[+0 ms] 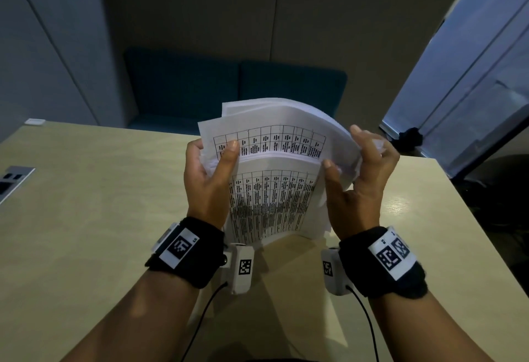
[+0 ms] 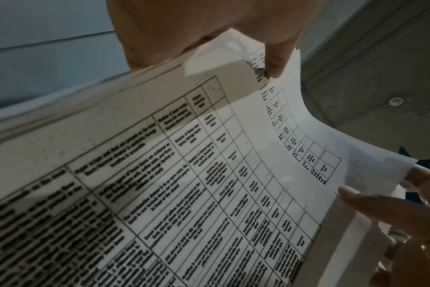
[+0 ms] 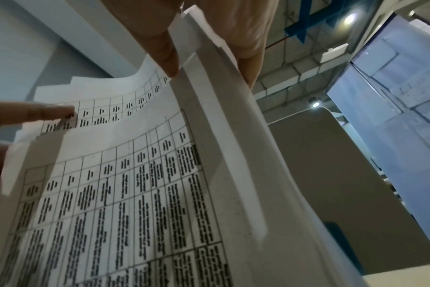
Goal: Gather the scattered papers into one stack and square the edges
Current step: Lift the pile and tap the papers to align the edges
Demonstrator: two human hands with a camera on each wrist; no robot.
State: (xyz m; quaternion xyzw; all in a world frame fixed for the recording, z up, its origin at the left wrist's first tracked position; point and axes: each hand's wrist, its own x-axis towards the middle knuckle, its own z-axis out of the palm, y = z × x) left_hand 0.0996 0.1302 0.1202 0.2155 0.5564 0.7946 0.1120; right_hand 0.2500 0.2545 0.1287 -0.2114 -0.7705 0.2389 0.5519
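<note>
A stack of white papers [image 1: 274, 198] printed with black tables stands upright on the beige table [image 1: 86, 218], its lower edge resting on the tabletop. My left hand [image 1: 210, 172] grips the stack's left side, thumb across the front sheet. My right hand [image 1: 355, 181] grips the right side, thumb in front and fingers behind. The sheets are uneven: the upper ones bow backward and stick out above the front page. Up close, the printed papers [image 2: 209, 184] fill the left wrist view, and the papers [image 3: 140, 184] curve away in the right wrist view.
A grey power socket panel [image 1: 13, 179] is set into the table at the left edge. A small white object [image 1: 35, 121] lies at the far left corner. A dark teal sofa [image 1: 234, 86] stands behind the table. A glass partition [image 1: 469, 75] rises at right.
</note>
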